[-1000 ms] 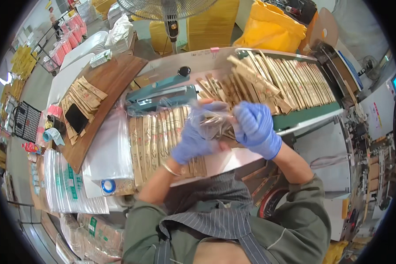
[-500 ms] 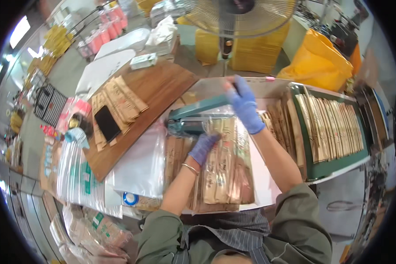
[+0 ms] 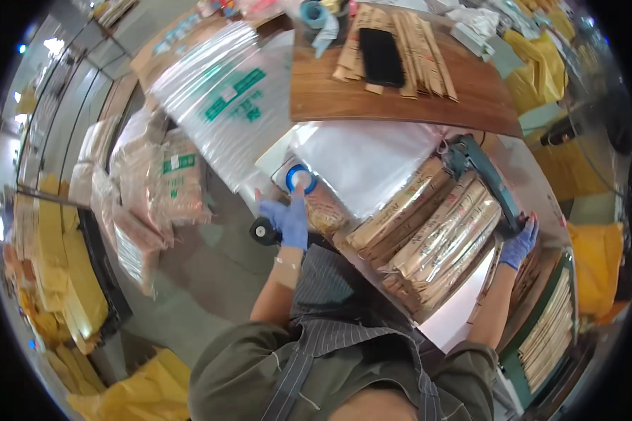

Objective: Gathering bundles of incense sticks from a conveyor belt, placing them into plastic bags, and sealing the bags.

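My left hand [image 3: 286, 221], in a blue-purple glove with some bare fingertips, is open, fingers spread. One finger reaches the blue-rimmed tape roll [image 3: 293, 172]; whether it touches is unclear. My gloved right hand [image 3: 518, 245] closes at the end of the long teal arm of a heat sealer [image 3: 494, 179]; its grip is partly hidden. Between my hands, brown paper packets in clear plastic [image 3: 446, 235] lie in rows beside the sealer. A stack of clear plastic bags [image 3: 369, 161] lies beyond the tape roll.
A brown wooden board [image 3: 400, 111] bears paper packets [image 3: 428, 56] and a black phone [image 3: 381, 57]. Printed plastic sheets [image 3: 225, 98] hang over the left edge. A green tray [image 3: 516, 358] with packets stands at right. Bagged goods [image 3: 175, 175] sit lower left.
The view has turned left. My left hand has moved off the packets to the tape roll. My right hand, raised by the sealer arm before, is now lower, at the arm's end.
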The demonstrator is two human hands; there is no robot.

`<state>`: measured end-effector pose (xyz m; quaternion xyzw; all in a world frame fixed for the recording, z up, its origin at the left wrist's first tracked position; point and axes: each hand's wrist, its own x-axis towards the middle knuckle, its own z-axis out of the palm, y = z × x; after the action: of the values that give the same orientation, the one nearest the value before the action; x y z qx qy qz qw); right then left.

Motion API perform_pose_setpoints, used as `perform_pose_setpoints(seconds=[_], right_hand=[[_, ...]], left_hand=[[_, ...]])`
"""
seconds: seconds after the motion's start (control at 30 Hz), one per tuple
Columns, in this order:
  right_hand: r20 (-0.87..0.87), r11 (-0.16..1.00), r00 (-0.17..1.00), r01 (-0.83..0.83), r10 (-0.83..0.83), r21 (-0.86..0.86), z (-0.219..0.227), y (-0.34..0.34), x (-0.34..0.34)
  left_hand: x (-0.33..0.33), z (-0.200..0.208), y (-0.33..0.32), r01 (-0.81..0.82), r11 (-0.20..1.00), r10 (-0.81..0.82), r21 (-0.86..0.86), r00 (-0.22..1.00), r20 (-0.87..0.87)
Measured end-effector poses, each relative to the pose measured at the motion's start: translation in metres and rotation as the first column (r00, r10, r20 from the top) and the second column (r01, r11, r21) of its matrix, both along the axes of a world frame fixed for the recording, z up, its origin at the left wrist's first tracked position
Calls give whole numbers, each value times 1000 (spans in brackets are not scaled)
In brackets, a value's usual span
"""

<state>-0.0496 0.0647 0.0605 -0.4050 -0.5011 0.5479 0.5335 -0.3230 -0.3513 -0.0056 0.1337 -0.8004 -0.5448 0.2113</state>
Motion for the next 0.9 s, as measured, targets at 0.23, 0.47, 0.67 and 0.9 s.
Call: perform_pose_setpoints(seconds=[0.23, 0.47, 0.67, 0.9], right_hand=[[171, 999, 985, -1, -5, 33, -4, 8, 22], [691, 952, 711, -283, 128, 116, -2, -183, 23], [592, 974, 780, -225, 202, -36, -14, -198, 33], [613, 974, 769, -229, 184, -6, -7, -198, 23]], left_hand=[[-39, -42, -15, 263, 931, -338, 252, 881, 330], [-99, -57, -99, 271, 773, -321, 574, 947, -15], [-229, -124, -43, 592, 627, -578, -506, 789, 208], [-282, -164, -55, 617, 739, -569, -270, 787, 239]])
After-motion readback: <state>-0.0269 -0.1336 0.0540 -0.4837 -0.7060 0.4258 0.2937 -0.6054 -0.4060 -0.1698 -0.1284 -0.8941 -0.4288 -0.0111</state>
